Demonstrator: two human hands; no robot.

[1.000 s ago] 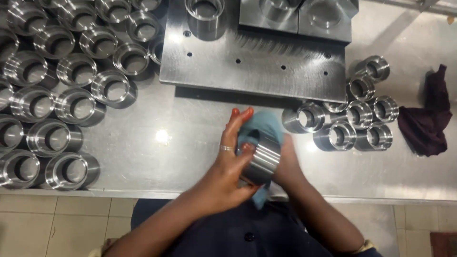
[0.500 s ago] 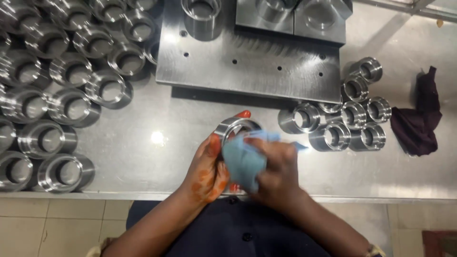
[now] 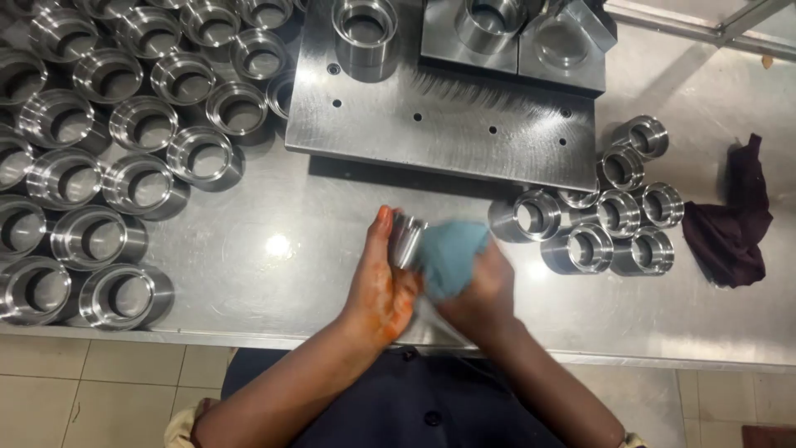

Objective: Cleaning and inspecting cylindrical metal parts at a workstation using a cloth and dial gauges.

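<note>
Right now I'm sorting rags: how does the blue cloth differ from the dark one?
The blue cloth is bunched in the right hand against a metal ring held by the left hand; the dark cloth lies loose on the table, far right, untouched. One is teal-blue, the other maroon-black. Both are crumpled.

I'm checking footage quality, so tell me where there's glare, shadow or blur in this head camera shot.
Head view: a bright glare spot sits on the steel table left of the hands; the flat metal plate casts a dark shadow along its near edge; the left hand, right hand, blue cloth and the metal ring they hold are slightly motion-blurred, while the ring rows stay sharp.
</note>
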